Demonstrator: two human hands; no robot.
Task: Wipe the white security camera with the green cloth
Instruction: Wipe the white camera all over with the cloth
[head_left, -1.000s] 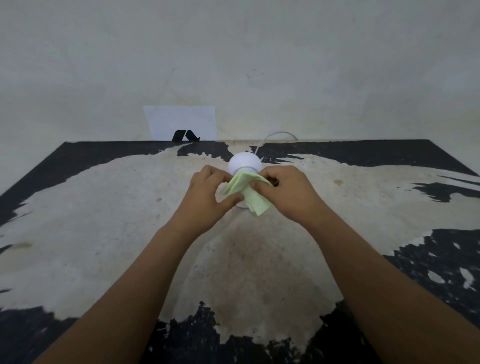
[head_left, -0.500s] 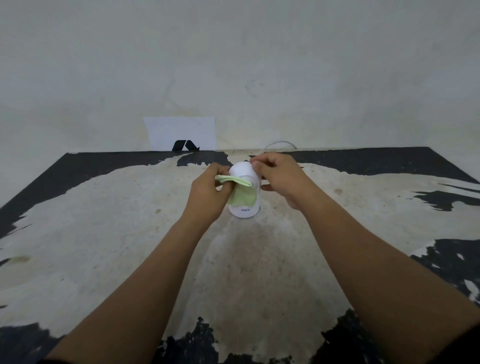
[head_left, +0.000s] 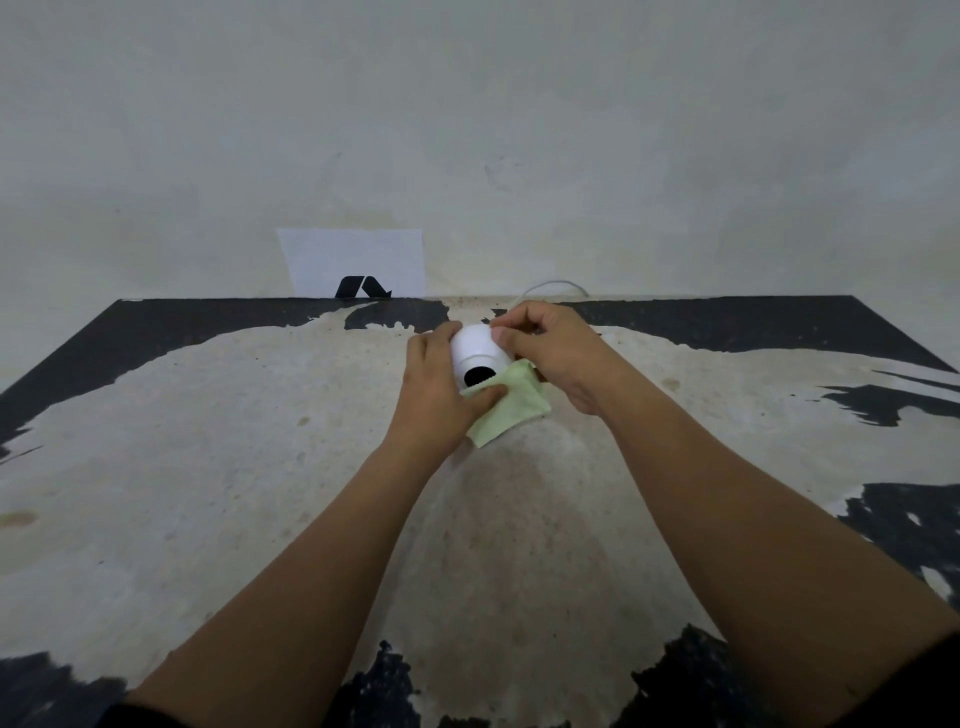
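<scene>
The white security camera (head_left: 477, 347) stands on the worn table, its round head turned so the black lens (head_left: 479, 375) faces me. My left hand (head_left: 435, 387) presses the pale green cloth (head_left: 506, 410) against the camera's lower front, just under the lens; the cloth hangs down to the right and hides the base. My right hand (head_left: 545, 345) grips the top right of the camera head with its fingertips.
The table (head_left: 218, 467) is black with most of its paint worn to beige. A white paper with a black mark (head_left: 356, 265) leans on the wall at the back. A thin white cable (head_left: 553, 286) loops behind the camera.
The camera head has turned so the black lens now faces me. The cloth has dropped from the head to below the lens. My right hand stays on top of the head.
</scene>
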